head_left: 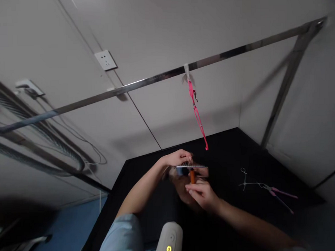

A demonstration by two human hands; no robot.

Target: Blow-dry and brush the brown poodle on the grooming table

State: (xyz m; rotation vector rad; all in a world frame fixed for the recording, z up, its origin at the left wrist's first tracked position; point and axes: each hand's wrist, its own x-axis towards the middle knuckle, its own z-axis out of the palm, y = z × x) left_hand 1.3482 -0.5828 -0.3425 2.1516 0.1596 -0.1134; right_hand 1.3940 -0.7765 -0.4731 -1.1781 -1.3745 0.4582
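Note:
A thin, shiny plate-like thing (pixel 200 171) with a bright upper edge is in front of me, above the black table. My left hand (pixel 179 157) is at its far left edge, fingers curled in; the fingertips are partly hidden, and I cannot make out exactly what they grip. My right hand (pixel 203 194) is on the near side, thumb and fingers closed round a short orange handle (pixel 192 176) that points up against the plate. The handle's far end is not clear. A blurred brownish patch (pixel 184 189) lies between my arms, perhaps a reflection.
On the black table (pixel 221 152), pink-handled pliers (pixel 271 190) lie at right beside a thin metal tool (pixel 244 183). A pink cord (pixel 198 116) hangs from a metal rail (pixel 154 79). A white device (pixel 169 238) with a yellow light stands close in front.

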